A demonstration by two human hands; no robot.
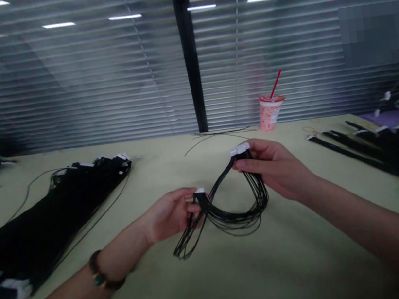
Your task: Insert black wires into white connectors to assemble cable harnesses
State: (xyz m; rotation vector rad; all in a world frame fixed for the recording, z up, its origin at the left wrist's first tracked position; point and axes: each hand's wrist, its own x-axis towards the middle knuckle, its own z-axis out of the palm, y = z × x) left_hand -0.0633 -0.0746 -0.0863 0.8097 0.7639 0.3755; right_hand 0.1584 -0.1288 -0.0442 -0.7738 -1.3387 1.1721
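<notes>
A black wire harness (238, 217) with white connectors hangs in a loop between my two hands, above the table. My left hand (171, 213) grips the harness just under one small white connector (199, 190), and a narrow loop of wires droops below these fingers. Higher up and to the right, my right hand (270, 167) pinches the other end beside a pair of white connectors (239, 149). Wires run down from there and curve across toward the left hand. Some fingertips are hidden behind the wires.
On the left lies a thick pile of black harnesses (57, 212); more bundled harnesses (387, 149) lie at the right. Loose wires (215, 134) rest along the back of the pale table (239, 281). A pink cup (271, 112) with a red straw stands before the window blinds (120, 81).
</notes>
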